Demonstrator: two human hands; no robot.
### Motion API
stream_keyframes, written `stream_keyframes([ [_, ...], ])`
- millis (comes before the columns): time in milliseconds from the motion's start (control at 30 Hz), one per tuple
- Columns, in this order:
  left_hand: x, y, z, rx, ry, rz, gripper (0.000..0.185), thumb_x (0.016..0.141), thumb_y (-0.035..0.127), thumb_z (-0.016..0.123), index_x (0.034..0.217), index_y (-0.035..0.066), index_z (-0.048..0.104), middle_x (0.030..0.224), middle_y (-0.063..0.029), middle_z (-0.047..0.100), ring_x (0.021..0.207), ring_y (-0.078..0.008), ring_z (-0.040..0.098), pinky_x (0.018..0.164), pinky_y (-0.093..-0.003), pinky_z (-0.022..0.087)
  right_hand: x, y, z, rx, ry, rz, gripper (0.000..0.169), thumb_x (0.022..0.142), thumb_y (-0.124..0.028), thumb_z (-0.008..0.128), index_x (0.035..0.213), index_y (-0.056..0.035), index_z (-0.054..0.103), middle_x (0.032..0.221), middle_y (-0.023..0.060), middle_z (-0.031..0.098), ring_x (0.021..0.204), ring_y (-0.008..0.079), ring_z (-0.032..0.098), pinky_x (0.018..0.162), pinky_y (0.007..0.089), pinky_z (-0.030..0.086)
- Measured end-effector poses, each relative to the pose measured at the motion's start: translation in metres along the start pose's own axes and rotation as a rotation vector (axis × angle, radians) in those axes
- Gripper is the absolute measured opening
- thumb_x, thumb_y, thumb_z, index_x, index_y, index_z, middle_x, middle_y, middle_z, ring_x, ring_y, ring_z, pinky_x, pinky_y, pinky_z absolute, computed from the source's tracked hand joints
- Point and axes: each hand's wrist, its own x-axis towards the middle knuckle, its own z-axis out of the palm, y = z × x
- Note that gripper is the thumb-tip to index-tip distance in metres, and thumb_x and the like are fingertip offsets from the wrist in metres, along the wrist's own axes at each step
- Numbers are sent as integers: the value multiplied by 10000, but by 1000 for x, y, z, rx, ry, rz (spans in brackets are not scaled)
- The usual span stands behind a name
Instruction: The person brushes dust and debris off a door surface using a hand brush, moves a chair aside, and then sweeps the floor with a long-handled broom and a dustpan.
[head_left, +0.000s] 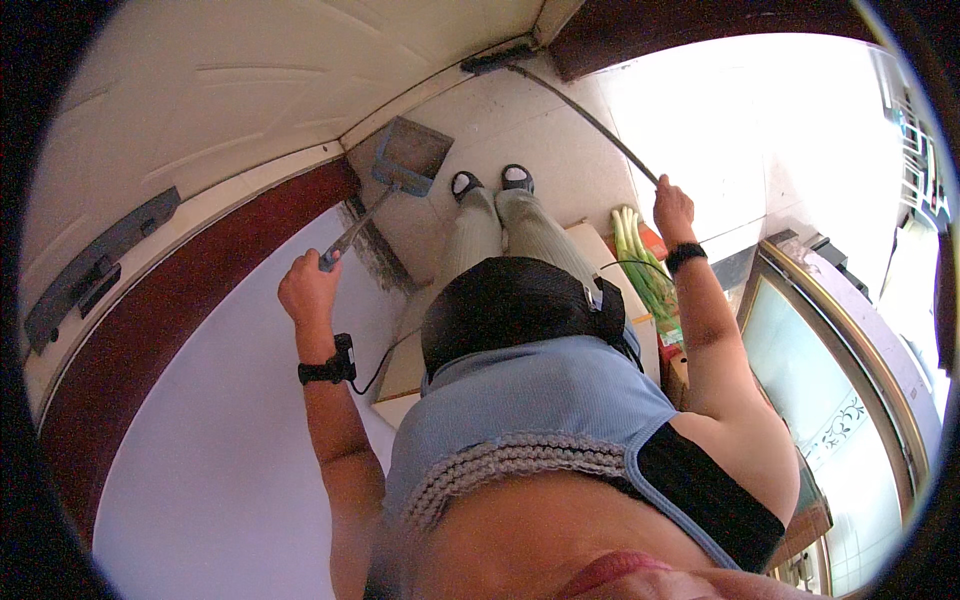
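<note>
My left hand (309, 289) is closed around the handle end of a long-handled dustpan (416, 150). The blue-grey pan rests on the tiled floor near the foot of a pale door, in front of my feet. My right hand (673, 210) grips the dark, thin handle of a broom (499, 58). The broom's dark head lies far ahead, against the base of the door near its corner with the frame. Pan and broom head are apart. Both wrists wear black bands; a cable runs from the left one.
Green onions (637, 262) lie on a red box at the right, beside a pale cabinet (397, 390). The pale door (247, 82) with a grey lock plate stands at the left, next to a dark red frame (202, 277) and white wall. A glazed door (832, 360) is at the right.
</note>
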Motion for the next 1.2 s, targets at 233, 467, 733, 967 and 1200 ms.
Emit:
stream_keyframes([
  [233, 0, 0, 1, -23, 6, 34, 339, 731, 396, 605, 677, 68, 541, 664, -110, 574, 608, -292, 579, 532, -381, 457, 43, 8, 33, -1, -105, 35, 106, 846, -94, 381, 891, -29, 453, 756, 194, 607, 736, 332, 610, 631, 421, 492],
  [467, -2, 8, -18, -50, 45, 69, 321, 722, 368, 623, 678, 62, 539, 648, -108, 562, 602, -293, 572, 529, -377, 448, -21, 30, 25, 82, -147, 7, 115, 828, -107, 383, 873, -16, 437, 751, 205, 594, 730, 371, 586, 630, 450, 463],
  [733, 2, 21, -32, -43, 6, 140, 322, 704, 378, 627, 678, 67, 547, 668, -105, 567, 608, -292, 568, 527, -374, 445, -112, 46, 50, 314, -304, 247, 232, 817, -204, 466, 921, 3, 447, 866, 257, 571, 841, 404, 551, 718, 478, 430],
  [967, 10, 43, -48, -66, -21, 346, 302, 684, 368, 635, 714, 79, 555, 685, -107, 577, 663, -304, 579, 558, -400, 458, -114, 20, 78, 401, -211, 288, 214, 777, -144, 485, 900, 31, 472, 838, 265, 578, 786, 377, 591, 666, 452, 472],
  [1200, 10, 33, -43, -74, 44, 612, 280, 708, 346, 620, 678, 73, 564, 665, -119, 578, 619, -291, 590, 539, -399, 466, -91, -123, 132, -610, -416, -738, 230, 753, -246, 571, 738, -22, 622, 746, 109, 618, 687, 233, 599, 684, 354, 442],
])
